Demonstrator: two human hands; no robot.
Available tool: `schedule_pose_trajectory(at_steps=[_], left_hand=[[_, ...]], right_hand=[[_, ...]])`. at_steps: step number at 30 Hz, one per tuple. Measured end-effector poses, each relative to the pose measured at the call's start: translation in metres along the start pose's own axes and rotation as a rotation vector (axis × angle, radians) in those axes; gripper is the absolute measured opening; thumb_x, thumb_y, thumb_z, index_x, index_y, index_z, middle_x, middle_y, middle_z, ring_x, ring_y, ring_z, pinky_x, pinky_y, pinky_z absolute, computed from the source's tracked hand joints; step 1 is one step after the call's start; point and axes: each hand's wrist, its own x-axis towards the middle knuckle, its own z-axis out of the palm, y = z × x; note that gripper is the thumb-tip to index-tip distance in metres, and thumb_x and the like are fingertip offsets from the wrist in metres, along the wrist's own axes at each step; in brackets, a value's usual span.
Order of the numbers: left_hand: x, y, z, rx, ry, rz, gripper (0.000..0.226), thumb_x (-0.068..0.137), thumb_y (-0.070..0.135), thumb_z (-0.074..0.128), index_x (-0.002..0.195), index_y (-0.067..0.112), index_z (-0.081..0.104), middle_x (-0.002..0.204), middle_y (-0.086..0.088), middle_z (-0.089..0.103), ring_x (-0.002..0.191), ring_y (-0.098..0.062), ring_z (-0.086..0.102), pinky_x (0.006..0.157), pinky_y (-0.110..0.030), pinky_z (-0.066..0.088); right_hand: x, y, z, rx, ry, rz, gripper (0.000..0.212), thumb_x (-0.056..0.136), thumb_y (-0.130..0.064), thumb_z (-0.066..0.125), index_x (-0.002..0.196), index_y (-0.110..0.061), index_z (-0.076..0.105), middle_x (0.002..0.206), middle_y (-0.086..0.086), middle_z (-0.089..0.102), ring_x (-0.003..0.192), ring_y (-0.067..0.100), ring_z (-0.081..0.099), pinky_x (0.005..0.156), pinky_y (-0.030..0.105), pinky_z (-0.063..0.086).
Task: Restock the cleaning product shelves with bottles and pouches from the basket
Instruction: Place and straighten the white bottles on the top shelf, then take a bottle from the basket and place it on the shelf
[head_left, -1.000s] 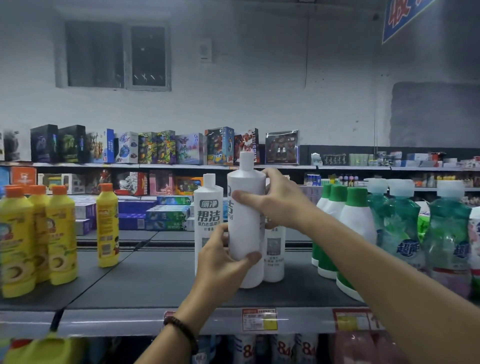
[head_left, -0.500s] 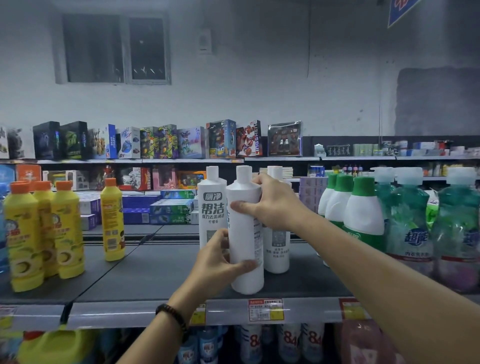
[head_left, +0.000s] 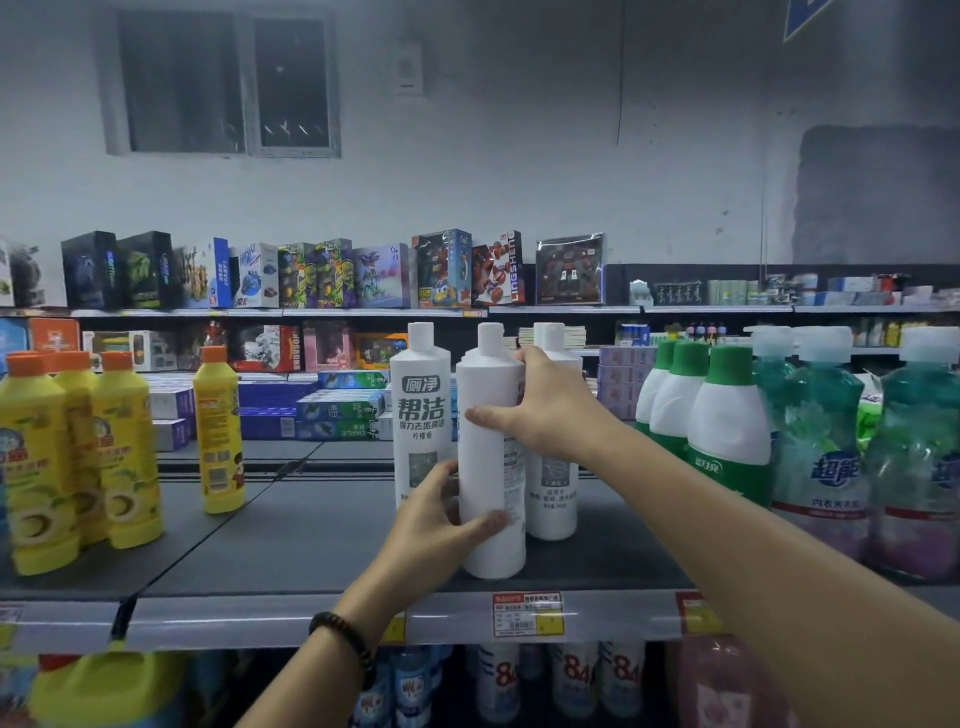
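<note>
On the dark shelf (head_left: 291, 551), near its front edge, a plain white bottle (head_left: 488, 467) stands upright with both hands around it. The left hand (head_left: 431, 525) grips its lower body, thumb across the front. The right hand (head_left: 550, 410) curls round its shoulder from the right. A labelled white bottle (head_left: 421, 415) stands just beside it on the left, and a rear white bottle (head_left: 553, 499) stands behind it to the right. Green-capped bottles (head_left: 727, 415) crowd the right side, yellow bottles (head_left: 124, 447) the left.

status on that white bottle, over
Left hand grips white bottle low, right hand grips it high. Bottle upright on shelf, near front edge. Labelled bottle close on its left, third bottle behind right; nothing blocking.
</note>
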Motion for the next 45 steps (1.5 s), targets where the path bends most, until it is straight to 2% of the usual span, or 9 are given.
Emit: schedule_pose_trajectory(at_steps=[4,11,17,24,28,33,37,42,45], left_hand=[[0.002,-0.002,-0.001,0.044,0.015,-0.010,0.068,0.082,0.030,0.094,0.140,0.031,0.059,0.128,0.007,0.075,0.111,-0.009,0.076,0.093,-0.039,0.066],[-0.017,0.006,0.000,0.280,0.125,0.065,0.073,0.086,0.035,0.089,0.146,0.029,0.048,0.127,0.014,0.064,0.111,-0.001,0.068,0.086,-0.017,0.059],[-0.069,0.011,0.007,0.596,0.240,0.289,0.039,0.094,0.036,0.080,0.124,0.030,0.056,0.107,0.014,0.060,0.095,0.000,0.061,0.079,-0.018,0.053],[-0.151,-0.038,0.019,0.898,-0.049,0.214,0.011,0.094,0.044,0.059,0.103,0.038,0.059,0.096,0.016,0.066,0.087,-0.010,0.065,0.071,-0.036,0.058],[-0.191,-0.092,0.020,1.028,-0.150,-0.043,0.017,0.097,0.057,0.055,0.101,0.040,0.054,0.096,0.017,0.062,0.088,-0.009,0.063,0.071,-0.036,0.059],[-0.234,-0.160,0.031,1.152,-0.280,-0.286,0.028,0.096,0.057,0.054,0.106,0.033,0.066,0.099,0.003,0.072,0.093,-0.028,0.072,0.072,-0.039,0.059],[-0.261,-0.218,0.040,1.134,-0.308,-0.311,0.037,0.096,0.059,0.049,0.114,0.035,0.070,0.102,0.001,0.076,0.094,-0.028,0.073,0.071,-0.037,0.059],[-0.277,-0.296,0.060,1.098,-0.245,-0.356,0.026,0.102,0.057,0.055,0.124,0.043,0.060,0.124,0.017,0.068,0.116,-0.016,0.068,0.088,-0.034,0.052],[-0.296,-0.348,0.068,1.139,-0.192,-0.299,0.025,0.101,0.057,0.056,0.118,0.040,0.063,0.120,0.015,0.071,0.110,-0.013,0.070,0.084,-0.034,0.051]], right_hand=[[-0.006,0.004,-0.003,0.030,0.005,0.018,0.075,0.085,-0.049,0.086,0.142,-0.021,0.046,0.127,0.001,0.066,0.112,0.021,0.065,0.087,0.034,0.051],[-0.037,0.023,0.003,-0.025,0.115,-0.003,0.076,0.087,-0.047,0.085,0.145,-0.019,0.045,0.123,0.001,0.066,0.112,0.022,0.066,0.090,0.035,0.053],[-0.093,0.043,0.032,-0.036,0.297,-0.203,0.031,0.094,-0.037,0.077,0.116,-0.024,0.060,0.091,-0.010,0.066,0.084,0.009,0.065,0.078,0.031,0.059],[-0.178,0.084,0.108,-0.090,0.053,-0.244,0.017,0.095,-0.042,0.066,0.104,-0.029,0.061,0.091,-0.014,0.063,0.083,0.011,0.062,0.074,0.037,0.056],[-0.224,0.122,0.156,-0.161,-0.208,-0.129,0.024,0.098,-0.051,0.058,0.112,-0.032,0.058,0.100,-0.011,0.061,0.091,0.017,0.064,0.074,0.039,0.057],[-0.261,0.168,0.210,-0.263,-0.499,0.064,0.030,0.100,-0.048,0.056,0.117,-0.022,0.062,0.108,0.005,0.068,0.101,0.030,0.067,0.081,0.041,0.059],[-0.289,0.204,0.265,-0.250,-0.555,0.065,0.029,0.102,-0.047,0.053,0.126,-0.030,0.058,0.128,0.003,0.063,0.117,0.030,0.062,0.083,0.036,0.049],[-0.321,0.257,0.332,-0.248,-0.485,-0.026,0.030,0.102,-0.041,0.056,0.128,-0.029,0.058,0.124,0.001,0.067,0.108,0.025,0.068,0.081,0.039,0.059],[-0.332,0.281,0.368,-0.330,-0.374,-0.060,0.033,0.103,-0.039,0.055,0.133,-0.024,0.056,0.122,0.006,0.066,0.104,0.028,0.068,0.077,0.035,0.053]])
